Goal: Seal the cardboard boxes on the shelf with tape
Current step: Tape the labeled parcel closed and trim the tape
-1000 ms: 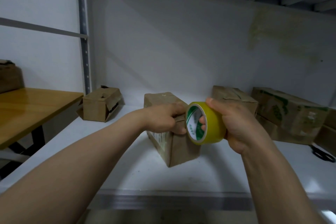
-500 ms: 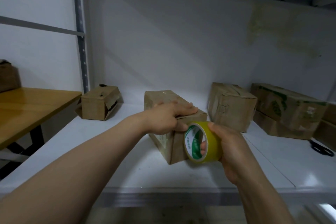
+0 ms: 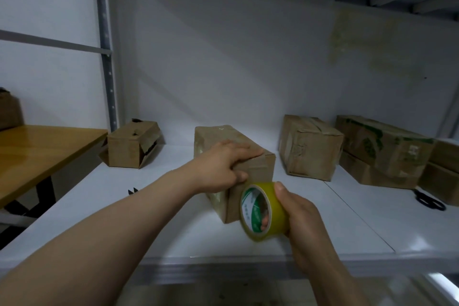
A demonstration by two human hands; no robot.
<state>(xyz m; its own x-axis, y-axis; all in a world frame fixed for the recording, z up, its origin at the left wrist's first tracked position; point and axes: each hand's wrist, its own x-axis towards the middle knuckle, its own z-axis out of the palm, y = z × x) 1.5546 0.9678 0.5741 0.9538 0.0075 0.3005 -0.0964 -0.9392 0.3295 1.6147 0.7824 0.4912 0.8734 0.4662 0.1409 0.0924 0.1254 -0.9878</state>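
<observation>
One head-worn wide-angle view looks forward and slightly down, close over the shelf (image 3: pixel 173 218)

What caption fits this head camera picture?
Left hand presses a cardboard box on the shelf; right hand holds a yellow tape roll at its near end.

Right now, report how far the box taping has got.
Done: the box right of centre looks closed, glossy strips on top, tape unconfirmed. In hand: the left hand presses the top of the middle box while the right hand holds the yellow tape roll against its front. Left: the small box at far left has a flap hanging open; the green-printed boxes are unclear.
</observation>
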